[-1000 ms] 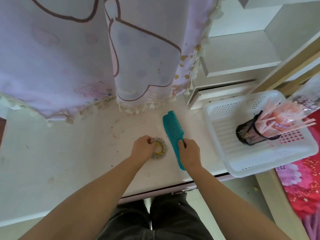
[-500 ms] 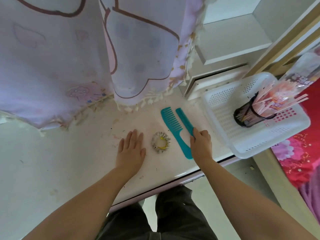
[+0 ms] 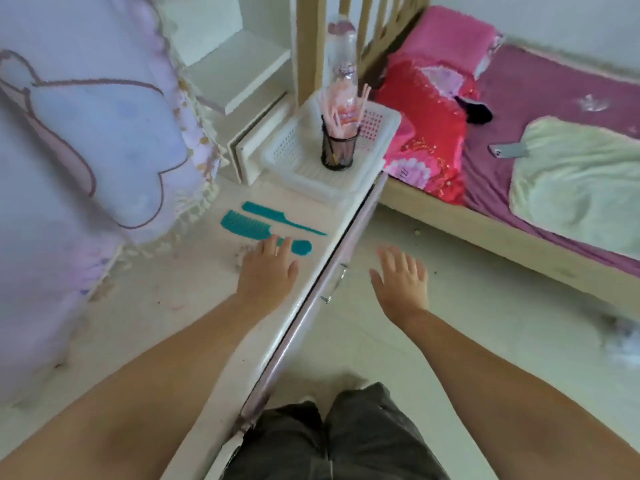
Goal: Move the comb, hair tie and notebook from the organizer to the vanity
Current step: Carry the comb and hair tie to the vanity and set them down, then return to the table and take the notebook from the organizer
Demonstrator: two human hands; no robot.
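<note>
Two teal combs lie side by side on the white vanity top (image 3: 166, 292): a wide-toothed comb (image 3: 247, 225) and a thin tail comb (image 3: 277, 216). My left hand (image 3: 268, 270) rests flat on the vanity, fingers spread, covering the wide comb's handle and the hair tie, of which only a sliver shows at the hand's left edge (image 3: 239, 255). My right hand (image 3: 401, 277) hovers open over the floor, off the vanity's edge, holding nothing. The white plastic organizer basket (image 3: 294, 147) sits at the vanity's far end. No notebook is visible.
A black mesh cup (image 3: 337, 148) of pink sticks and a wrapped bundle stands in the basket. A lilac cloth (image 3: 86, 150) hangs over the vanity's left side. A bed with red and purple bedding (image 3: 519, 98) lies to the right, with a grey phone-like object (image 3: 509, 151) on it.
The view has swung to the right, bringing the bed into sight. My right hand has let go of the tail comb and moved off the vanity. My left hand now covers the hair tie.
</note>
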